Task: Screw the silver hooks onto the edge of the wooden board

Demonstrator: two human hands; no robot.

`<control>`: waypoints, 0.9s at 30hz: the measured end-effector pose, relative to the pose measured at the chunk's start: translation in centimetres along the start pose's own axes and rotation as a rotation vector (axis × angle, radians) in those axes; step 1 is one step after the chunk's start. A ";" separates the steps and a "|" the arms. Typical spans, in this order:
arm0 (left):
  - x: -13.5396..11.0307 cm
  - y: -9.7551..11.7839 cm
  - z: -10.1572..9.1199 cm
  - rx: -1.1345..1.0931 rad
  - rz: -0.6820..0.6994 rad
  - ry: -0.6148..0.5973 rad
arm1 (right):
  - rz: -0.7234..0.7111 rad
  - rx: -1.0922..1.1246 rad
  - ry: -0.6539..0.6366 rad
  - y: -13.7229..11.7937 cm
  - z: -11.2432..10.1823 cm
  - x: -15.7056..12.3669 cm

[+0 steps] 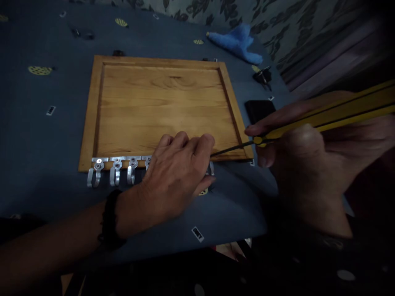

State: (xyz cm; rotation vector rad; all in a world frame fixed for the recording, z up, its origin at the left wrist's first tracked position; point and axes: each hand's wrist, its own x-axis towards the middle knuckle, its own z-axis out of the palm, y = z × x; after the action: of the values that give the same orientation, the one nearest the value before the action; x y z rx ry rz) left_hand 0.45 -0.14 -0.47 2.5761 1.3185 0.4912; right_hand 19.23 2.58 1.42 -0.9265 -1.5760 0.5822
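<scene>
While gripping a yellow screwdriver (354,107), resting the left hand (177,179) across a wooden board (163,107)

With the right hand (317,164) wrapped around the screwdriver's handle, pointing the thin shaft (231,148) leftward and slightly down, right up to the left hand's fingers! Finding the tip hidden there, behind the knuckles. Over to the left hand: seeing fingers bent and close together on the board's near rail, impossible to tell whether clamped on anything underneath. Look at that board, lying flat on the blue patterned tabletop (52,144), with a raised frame around the panel! Check the near edge: counting three silver hooks (115,172) in a row to the left of the hand, plus a fourth partly covered by it, and glimpsing more metal just past its right side. Spotting cross-slot screws (99,161) in the plates, too! On the left wrist, noting a black bracelet (111,220). Beyond the board's far right corner, catching a blue cloth (237,41), then nearer a small black item (262,77), then a dark rectangular object (260,110) just beside the right hand.
</scene>
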 end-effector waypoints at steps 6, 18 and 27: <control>0.0 0.0 0.0 0.021 0.009 0.012 | -0.002 -0.023 -0.057 -0.3 -0.1 0.0; 0.0 0.0 0.1 0.033 0.016 0.028 | 0.023 -0.082 -0.116 -0.6 -0.2 -0.1; 0.0 0.0 0.1 0.029 0.007 0.036 | 0.080 -0.022 -0.262 -1.2 -1.0 0.1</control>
State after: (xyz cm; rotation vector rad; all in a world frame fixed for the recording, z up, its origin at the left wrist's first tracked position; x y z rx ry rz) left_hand 0.50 -0.13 -0.60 2.6076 1.3387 0.5261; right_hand 19.94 1.81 2.64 -0.9627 -1.7869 0.7685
